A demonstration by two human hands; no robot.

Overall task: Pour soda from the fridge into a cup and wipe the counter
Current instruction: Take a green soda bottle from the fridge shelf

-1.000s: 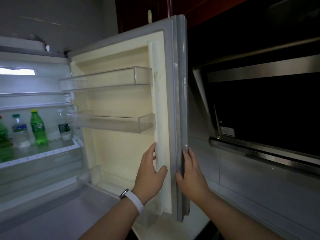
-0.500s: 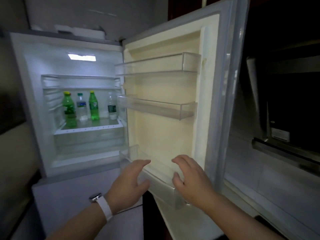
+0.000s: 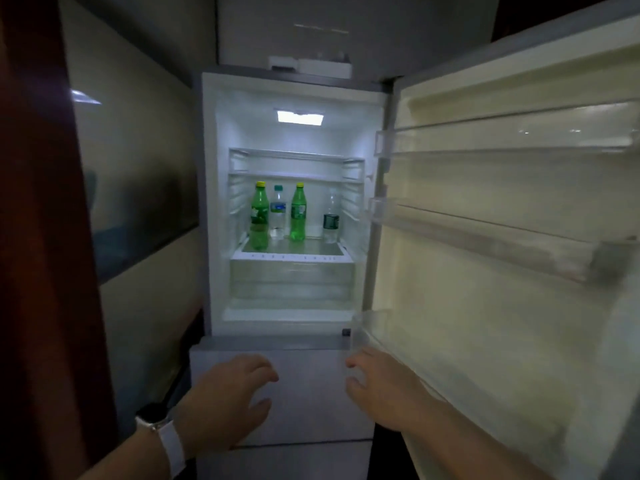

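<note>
A fridge point(image 3: 294, 91) stands open in a dim room, its inside lit by a light panel point(image 3: 300, 117) in the fridge's ceiling. On the glass shelf point(image 3: 294, 251) midway up the fridge, four bottles stand upright in a loose row. At the fridge's left side is a green soda bottle point(image 3: 259, 216) with a yellow cap. A second green soda bottle point(image 3: 298, 213), capped the same, stands nearer the fridge's middle. Between them is a clear water bottle point(image 3: 277, 213) with a blue label. Toward the fridge's right wall stands a clear bottle with a dark label point(image 3: 330, 218), apart from the rest. A clear drawer point(image 3: 292, 282) sits under the shelf.

The fridge's door point(image 3: 485, 271) is swung wide to its right, showing clear door bins point(image 3: 512, 136).

Both hands are raised in front of the fridge's closed lower compartment point(image 3: 311, 410), well short of the bottles. The left hand point(image 3: 225, 407), with a white-strapped watch point(image 3: 162, 434) on its wrist, has a loose, open grip — fingers gently bent, holding nothing. The right hand point(image 3: 384, 386) is just beside the fridge door's lowest bin point(image 3: 398, 337), its grip likewise slack and empty — whether its fingertips touch the bin cannot be told.
</note>
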